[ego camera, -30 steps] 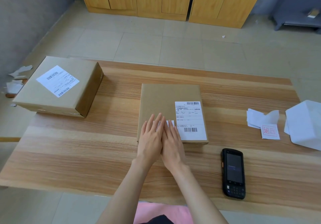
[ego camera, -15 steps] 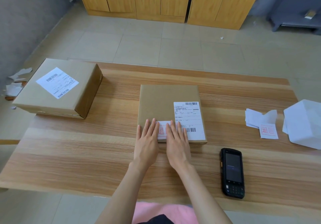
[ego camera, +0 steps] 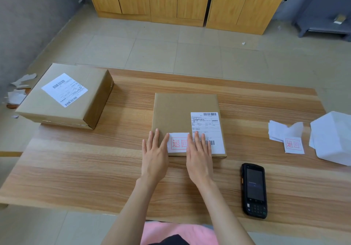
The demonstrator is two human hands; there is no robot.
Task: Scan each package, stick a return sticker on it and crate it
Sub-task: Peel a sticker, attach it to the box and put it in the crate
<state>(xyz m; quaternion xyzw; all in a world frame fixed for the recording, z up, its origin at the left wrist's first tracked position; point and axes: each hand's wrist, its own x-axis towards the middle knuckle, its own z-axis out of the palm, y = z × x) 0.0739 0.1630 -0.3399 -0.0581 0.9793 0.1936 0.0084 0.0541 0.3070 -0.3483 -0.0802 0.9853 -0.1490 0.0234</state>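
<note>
Two cardboard parcels lie on a long wooden table [ego camera: 95, 178]. The bigger box [ego camera: 95, 92] sits at the table's far left corner, with a white barcode label on its top. The flatter package [ego camera: 174, 115] lies in the middle of the table, straight ahead of the person, well apart from the box. At the right edge of the table rests a white folded bundle [ego camera: 334, 138]; I cannot tell what it is made of.

Both hands lie flat on the near edge of the package, palms down, fingers straight and slightly spread, gripping nothing. The left hand [ego camera: 154, 159] touches the left side of the return sticker. The right hand [ego camera: 199, 161] covers the sticker's right side and the lower left corner of the shipping label [ego camera: 208, 127].

A black handheld scanner [ego camera: 254, 190] lies face up on the table, near the right hand but untouched.

The return sticker [ego camera: 178, 143], white with red characters in a red frame, lies on the package's near edge, just beside the shipping label. A spare sticker [ego camera: 293, 145] lies on the table against a small pile of white papers [ego camera: 279, 130], just beside the bundle.
</note>
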